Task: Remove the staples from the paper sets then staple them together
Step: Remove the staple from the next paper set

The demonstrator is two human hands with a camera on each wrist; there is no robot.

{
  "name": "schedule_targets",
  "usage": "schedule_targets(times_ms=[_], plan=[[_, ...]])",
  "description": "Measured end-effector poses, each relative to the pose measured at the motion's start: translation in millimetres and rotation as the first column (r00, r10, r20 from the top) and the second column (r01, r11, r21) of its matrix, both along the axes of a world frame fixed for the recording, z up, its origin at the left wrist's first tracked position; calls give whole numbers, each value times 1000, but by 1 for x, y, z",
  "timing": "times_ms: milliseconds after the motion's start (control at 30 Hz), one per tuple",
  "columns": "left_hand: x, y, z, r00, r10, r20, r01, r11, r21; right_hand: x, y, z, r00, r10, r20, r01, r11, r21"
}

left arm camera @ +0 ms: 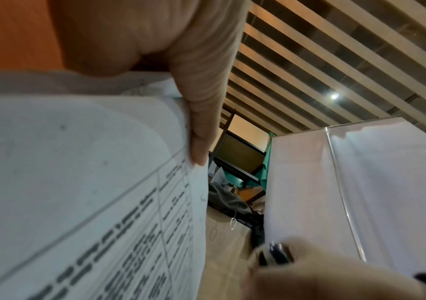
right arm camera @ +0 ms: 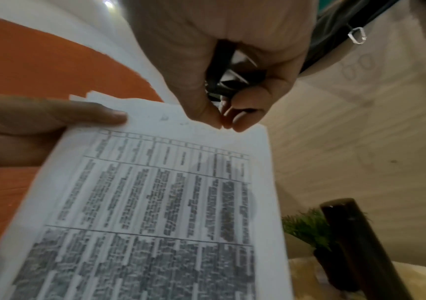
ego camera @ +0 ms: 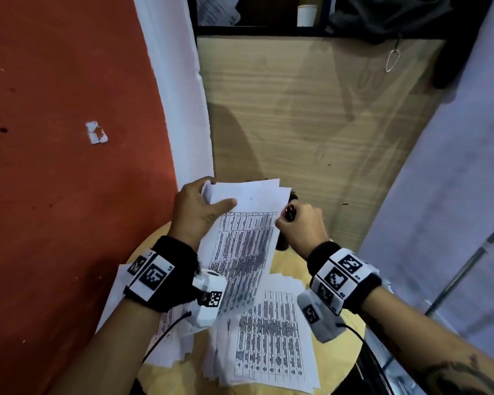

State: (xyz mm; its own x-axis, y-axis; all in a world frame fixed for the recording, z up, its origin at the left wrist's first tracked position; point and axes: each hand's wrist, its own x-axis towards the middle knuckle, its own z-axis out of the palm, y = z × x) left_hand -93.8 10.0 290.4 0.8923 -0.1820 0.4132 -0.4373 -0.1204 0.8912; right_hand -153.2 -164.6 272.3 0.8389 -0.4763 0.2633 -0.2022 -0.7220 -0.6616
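My left hand grips the top left corner of a printed paper set, thumb lying across the top sheet, and holds it tilted above the table. The set's pages fan apart at that corner. My right hand is curled round a small black tool at the set's top right corner. Its thumb and fingertips pinch together right at the paper's top edge. Whether a staple sits between them cannot be made out. The tool's tip pokes out above the fist.
More printed sheets lie spread on the round wooden table, with another pile under my left wrist. A dark cylinder and a green plant stand beyond the right hand. A wooden panel rises ahead.
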Motion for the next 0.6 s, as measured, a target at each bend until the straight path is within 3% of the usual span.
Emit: schedule_targets(times_ms=[167, 200, 267, 333, 400, 500, 600], plan=[[2, 15, 1, 998, -40, -55, 33, 992, -122, 8, -22, -22, 961, -13, -275, -5, 998, -62], [2, 18, 3, 997, -59, -53, 52, 990, -130, 11, -25, -26, 959, 1, -284, -13, 999, -40], [1, 21, 6, 993, -107, -55, 98, 983, -156, 15, -27, -34, 975, 73, -212, -35, 984, 177], [2, 26, 9, 984, -161, -81, 143, 970, -197, 18, -25, -38, 980, 173, -99, -105, 871, 480], [6, 34, 12, 976, -199, -91, 181, 968, -173, 22, -22, -40, 971, 238, -7, -171, 718, 675], [18, 45, 14, 971, -214, -107, 202, 973, -107, 28, -17, -40, 953, 291, 83, -237, 545, 804], [28, 52, 12, 981, -156, -116, 136, 978, -159, 35, -13, -39, 962, 246, 121, -231, 485, 843]])
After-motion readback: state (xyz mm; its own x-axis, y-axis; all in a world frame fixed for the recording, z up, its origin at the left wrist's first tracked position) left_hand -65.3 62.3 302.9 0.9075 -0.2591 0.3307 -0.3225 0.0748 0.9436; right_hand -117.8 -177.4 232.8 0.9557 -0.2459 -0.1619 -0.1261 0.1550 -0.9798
